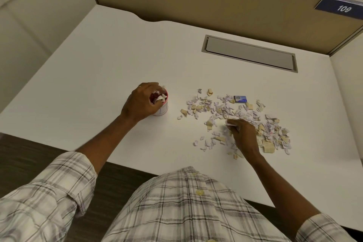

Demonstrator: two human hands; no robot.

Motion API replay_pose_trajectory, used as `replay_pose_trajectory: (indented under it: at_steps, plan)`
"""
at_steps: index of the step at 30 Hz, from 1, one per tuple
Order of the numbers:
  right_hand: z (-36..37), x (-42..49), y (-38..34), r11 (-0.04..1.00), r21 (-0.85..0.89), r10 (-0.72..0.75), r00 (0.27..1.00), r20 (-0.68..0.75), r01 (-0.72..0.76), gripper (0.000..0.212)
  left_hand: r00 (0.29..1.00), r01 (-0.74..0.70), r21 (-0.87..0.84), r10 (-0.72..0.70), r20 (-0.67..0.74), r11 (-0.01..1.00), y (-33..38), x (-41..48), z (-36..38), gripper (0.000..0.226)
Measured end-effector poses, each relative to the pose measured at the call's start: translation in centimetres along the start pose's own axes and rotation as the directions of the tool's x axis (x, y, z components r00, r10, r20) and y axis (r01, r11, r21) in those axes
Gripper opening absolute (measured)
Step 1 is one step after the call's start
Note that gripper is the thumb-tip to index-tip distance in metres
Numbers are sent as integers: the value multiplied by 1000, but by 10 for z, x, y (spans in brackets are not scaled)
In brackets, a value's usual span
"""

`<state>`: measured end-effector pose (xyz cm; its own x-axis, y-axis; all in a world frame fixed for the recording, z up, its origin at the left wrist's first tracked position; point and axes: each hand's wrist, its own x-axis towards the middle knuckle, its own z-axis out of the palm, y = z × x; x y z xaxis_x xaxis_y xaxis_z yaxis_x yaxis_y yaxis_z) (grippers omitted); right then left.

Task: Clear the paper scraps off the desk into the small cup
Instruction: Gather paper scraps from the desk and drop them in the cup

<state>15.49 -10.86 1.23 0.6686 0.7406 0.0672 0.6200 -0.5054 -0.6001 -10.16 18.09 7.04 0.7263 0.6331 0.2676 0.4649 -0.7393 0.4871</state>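
a person in a grey-and-white plaid shirt (pixel 188 202) leans over a wide white bench (pixel 98 61), both sleeves rolled to the forearm. the left hand (pixel 140 102) wraps around a small white paper cup with a red rim (pixel 162 108), fingers curled about its left side and over the far lip, holding it upright on the bench; the cup already has white scraps inside near its mouth. the right hand (pixel 243 133) lies low over the near-left part of a loose scatter of torn white and tan paper scraps (pixel 231 112), fingertips pinched together on a white scrap at the heap's middle. the scatter spreads right of the cup, well apart from it, with a strip of bare bench between them, and it runs from mid-bench down toward the near edge, where a few pieces sit close to the wrist. a small blue rectangular box (pixel 240 98) rests at the far side of the scatter, touching the outer scraps. behind the cup and the scatter the bench lies open up to a long grey recessed cable hatch (pixel 249 53) and a tan partition panel (pixel 196 0) along the far edge. the bench's left edge slants away beside a pale wall, and the near edge meets dark floor (pixel 29 155) under the left arm. a blue label reading 109 (pixel 342 8) sits on the partition's top right.
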Motion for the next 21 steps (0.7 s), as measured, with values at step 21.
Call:
replay_pose_trajectory:
  at_steps: [21]
  plan:
    - [-3, 2, 11, 1000, 4, -29, 999, 34, 29, 23, 985, -172, 450, 159, 68, 876, 8, 26, -15, 12]
